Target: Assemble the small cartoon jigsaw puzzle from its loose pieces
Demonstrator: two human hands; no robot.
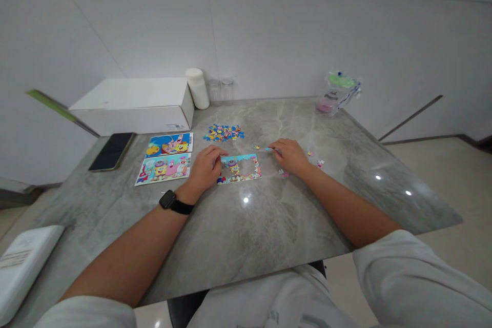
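A partly assembled cartoon jigsaw puzzle (249, 177) lies on the grey marbled table, its border joined and gaps showing inside. My left hand (206, 166), with a black watch on the wrist, rests at the puzzle's left edge, fingers loosely bent and apart. To the right of the puzzle, my right hand (289, 155) has its fingertips closed on a small blue puzzle piece (268, 149). A yellowish loose piece (257, 147) lies just left of it. Nearer me than the right hand are some pinkish pieces (283, 173). Behind the puzzle sits a pile of loose pieces (224, 132).
Two picture cards (163, 169) lie left of the puzzle, beside a phone (112, 151). A white box (134, 113), a white bottle (198, 89) and two glasses (221, 92) stand along the wall. A plastic bag (337, 95) sits at the back right; a white case (28, 261) lies front left.
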